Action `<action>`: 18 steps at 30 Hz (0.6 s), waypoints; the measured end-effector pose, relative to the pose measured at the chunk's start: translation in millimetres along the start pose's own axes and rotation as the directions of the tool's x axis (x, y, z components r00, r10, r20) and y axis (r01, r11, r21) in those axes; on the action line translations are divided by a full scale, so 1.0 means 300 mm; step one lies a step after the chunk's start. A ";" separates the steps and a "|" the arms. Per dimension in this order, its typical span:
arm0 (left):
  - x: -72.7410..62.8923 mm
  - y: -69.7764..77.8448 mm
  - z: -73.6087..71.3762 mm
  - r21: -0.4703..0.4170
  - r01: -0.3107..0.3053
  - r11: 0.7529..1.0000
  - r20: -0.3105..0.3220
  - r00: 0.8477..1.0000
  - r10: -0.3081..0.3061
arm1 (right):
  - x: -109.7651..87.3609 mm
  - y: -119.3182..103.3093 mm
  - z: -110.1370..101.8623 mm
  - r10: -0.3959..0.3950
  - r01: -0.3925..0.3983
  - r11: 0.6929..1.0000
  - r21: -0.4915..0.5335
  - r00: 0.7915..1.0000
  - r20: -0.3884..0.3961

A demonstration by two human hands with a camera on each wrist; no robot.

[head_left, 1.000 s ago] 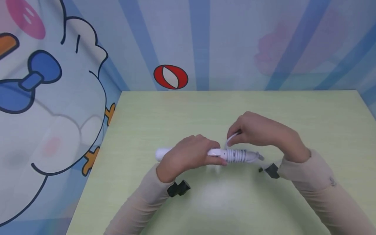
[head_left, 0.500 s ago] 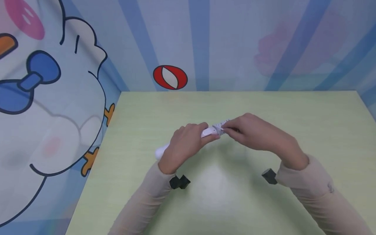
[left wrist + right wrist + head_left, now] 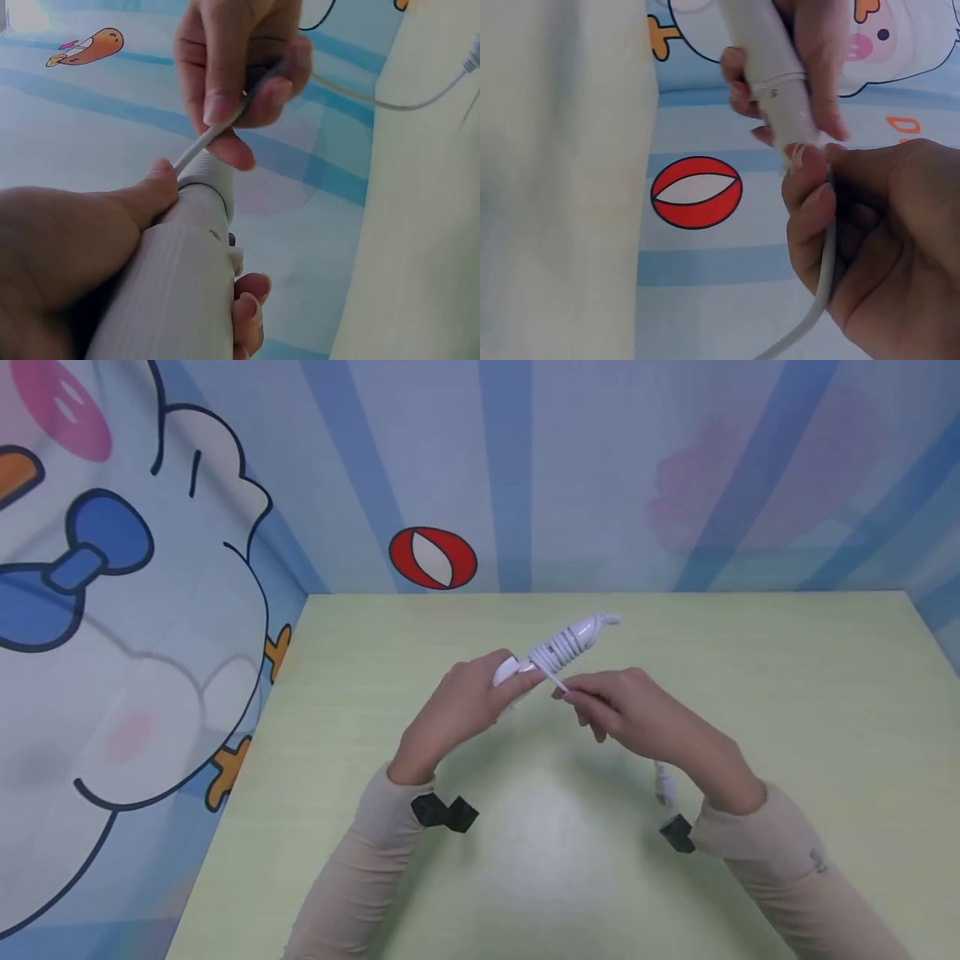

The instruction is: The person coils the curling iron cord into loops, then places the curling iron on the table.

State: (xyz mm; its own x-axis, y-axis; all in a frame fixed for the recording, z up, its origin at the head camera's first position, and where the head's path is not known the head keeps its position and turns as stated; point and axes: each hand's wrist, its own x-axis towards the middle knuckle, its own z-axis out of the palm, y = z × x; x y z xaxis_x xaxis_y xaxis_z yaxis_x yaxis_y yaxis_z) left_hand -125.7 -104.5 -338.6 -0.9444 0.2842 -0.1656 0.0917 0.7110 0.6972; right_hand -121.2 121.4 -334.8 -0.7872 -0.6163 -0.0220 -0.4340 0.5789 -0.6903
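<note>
A white wand-shaped appliance that looks like a curling iron (image 3: pixel 587 631) is held tilted above the table, its far end up and to the right. My left hand (image 3: pixel 468 697) grips it around the middle; in the left wrist view its thick white body (image 3: pixel 176 292) runs under the thumb. Several turns of white cord (image 3: pixel 558 650) circle the handle. My right hand (image 3: pixel 637 710) pinches the loose cord just below these turns. From that hand the cord (image 3: pixel 821 289) trails down in the right wrist view. The white plug end (image 3: pixel 663 785) hangs beneath the right wrist.
A pale green table (image 3: pixel 810 693) lies under both hands. Behind it stands a blue striped wall (image 3: pixel 585 468), and a cartoon-printed wall (image 3: pixel 142 718) closes off the left. Small black cameras (image 3: pixel 446 812) sit on the wrists.
The appliance's wrapped end has swung up and away from the table, from nearly level to tilted. My right hand has drawn the cord around the handle and come to its near side.
</note>
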 end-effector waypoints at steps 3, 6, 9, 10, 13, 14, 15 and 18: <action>-0.003 -0.004 -0.004 -0.050 -0.008 0.999 0.005 1.000 0.008 | 0.001 0.028 0.023 -0.038 0.039 0.998 0.052 0.999 -0.028; -0.007 -0.007 -0.005 -0.107 -0.031 0.994 0.013 0.999 0.033 | 0.001 0.065 0.038 -0.080 0.084 0.990 0.110 0.996 -0.044; -0.010 -0.006 -0.009 -0.155 -0.056 0.986 0.048 0.997 0.065 | 0.002 0.100 0.052 -0.124 0.131 0.977 0.169 0.991 -0.049; -0.012 -0.006 -0.011 -0.168 -0.062 0.984 0.064 0.995 0.074 | 0.002 0.108 0.055 -0.134 0.141 0.974 0.180 0.990 -0.049; -0.019 -0.004 -0.021 -0.191 -0.074 0.979 0.124 0.987 0.099 | 0.004 0.131 0.065 -0.169 0.176 0.966 0.191 0.984 -0.054; -0.023 -0.003 -0.025 -0.201 -0.080 0.976 0.148 0.983 0.111 | 0.004 0.138 0.068 -0.178 0.185 0.966 0.182 0.982 -0.056; -0.027 -0.001 -0.029 -0.201 -0.093 0.975 0.170 0.977 0.128 | 0.004 0.143 0.069 -0.181 0.188 0.967 0.170 0.982 -0.058; -0.041 0.005 -0.041 -0.183 -0.157 0.971 0.242 0.950 0.199 | -0.004 0.151 0.069 -0.145 0.151 0.985 0.084 0.987 -0.068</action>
State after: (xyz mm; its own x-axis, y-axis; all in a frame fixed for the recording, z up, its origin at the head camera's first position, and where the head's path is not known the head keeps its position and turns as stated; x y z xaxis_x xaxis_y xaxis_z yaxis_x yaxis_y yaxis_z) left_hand -117.9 -114.9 -326.9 -0.8020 0.5671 -0.1875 0.1789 0.5276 0.8304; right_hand -131.0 137.4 -381.0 -0.7437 -0.6562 0.1275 -0.5092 0.4324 -0.7442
